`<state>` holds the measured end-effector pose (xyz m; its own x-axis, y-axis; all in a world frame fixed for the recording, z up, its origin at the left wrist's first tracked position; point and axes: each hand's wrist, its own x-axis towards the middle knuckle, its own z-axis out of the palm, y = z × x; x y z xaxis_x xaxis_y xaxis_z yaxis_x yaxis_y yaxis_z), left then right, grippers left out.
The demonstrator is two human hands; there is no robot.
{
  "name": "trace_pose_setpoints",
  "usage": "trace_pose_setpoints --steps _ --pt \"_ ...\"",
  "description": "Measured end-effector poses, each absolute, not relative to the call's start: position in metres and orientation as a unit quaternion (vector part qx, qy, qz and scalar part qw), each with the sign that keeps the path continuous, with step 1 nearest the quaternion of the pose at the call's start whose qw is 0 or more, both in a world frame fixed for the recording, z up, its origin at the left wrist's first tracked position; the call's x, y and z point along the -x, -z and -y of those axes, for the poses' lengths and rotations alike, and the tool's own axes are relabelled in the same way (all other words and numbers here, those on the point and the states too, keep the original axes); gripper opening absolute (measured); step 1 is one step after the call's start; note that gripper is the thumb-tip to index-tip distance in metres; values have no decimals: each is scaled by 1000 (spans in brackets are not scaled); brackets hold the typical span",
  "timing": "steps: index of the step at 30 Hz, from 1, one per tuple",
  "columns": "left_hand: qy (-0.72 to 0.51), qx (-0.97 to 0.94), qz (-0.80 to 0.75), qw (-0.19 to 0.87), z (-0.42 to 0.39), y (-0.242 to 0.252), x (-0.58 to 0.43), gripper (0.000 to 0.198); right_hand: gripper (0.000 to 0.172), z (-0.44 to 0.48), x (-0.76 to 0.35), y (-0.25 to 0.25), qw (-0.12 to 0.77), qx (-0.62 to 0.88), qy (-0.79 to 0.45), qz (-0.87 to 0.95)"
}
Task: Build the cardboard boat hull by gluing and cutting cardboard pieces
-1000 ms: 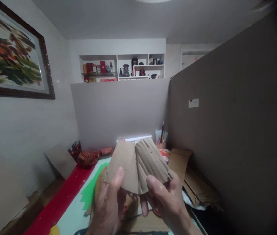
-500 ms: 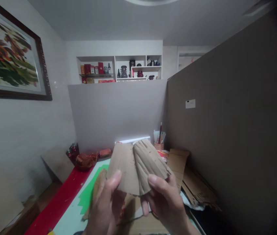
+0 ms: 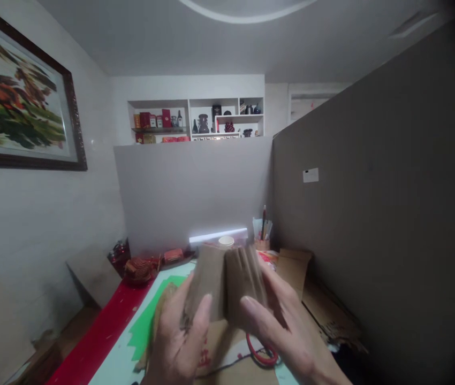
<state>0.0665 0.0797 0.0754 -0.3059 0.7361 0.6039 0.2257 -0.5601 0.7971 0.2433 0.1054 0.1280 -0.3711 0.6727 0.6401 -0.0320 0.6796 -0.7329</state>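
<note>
Two curved brown cardboard pieces [image 3: 207,280] stand side by side in front of me, blurred by motion. Whether they are joined at the crease between them cannot be told. My left hand [image 3: 181,331] grips the left side, thumb on the near face and fingers behind. Around the right side wraps my right hand [image 3: 281,321], its thumb pressed on the ridged cardboard [image 3: 245,283]. Below them, a red loop [image 3: 266,361] like a scissors handle lies near cardboard with red print [image 3: 204,355]. The rim of a white cup [image 3: 226,241] shows just beyond the cardboard.
Green sheets [image 3: 143,326] lie on the pale table surface at left, beside a red strip [image 3: 99,331]. A woven reddish object [image 3: 137,270] sits at the back left. A pen holder [image 3: 262,243] and stacked cardboard [image 3: 327,305] are at right. Grey partitions [image 3: 195,187] enclose the back and right.
Both hands have drawn the cardboard pieces more upright, closer together and angled inward. My right hand has moved farther round the outer side. The white cup rim and red loop now show more.
</note>
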Motion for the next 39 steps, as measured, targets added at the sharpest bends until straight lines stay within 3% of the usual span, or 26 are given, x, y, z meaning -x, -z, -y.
trace_pose_setpoints --steps 3,8,14,19,25,28,32,39 --pt "-650 -619 -409 165 -77 -91 -76 24 20 -106 -248 -132 496 194 -362 765" --pt "-604 -643 -424 205 -80 -103 -79 30 22 -111 -236 -121 496 284 -234 787" --pt "-573 -621 -490 213 -75 -109 -72 23 15 -110 -221 -109 470 205 -169 842" --pt "-670 -483 -473 305 -69 -112 -75 24 27 -100 -227 -117 478 217 -272 806" --pt "-708 -376 -389 453 -72 -111 -73 44 29 -100 -233 -110 501 241 -381 739" --pt "-705 -357 -370 489 -73 -111 -72 43 30 -104 -239 -101 472 281 -435 714" --pt "-710 -315 -341 529 -69 -116 -74 37 43 -102 -242 -99 482 296 -511 647" --pt "-714 -270 -347 544 -74 -115 -71 48 33 -104 -237 -102 521 231 -615 545"
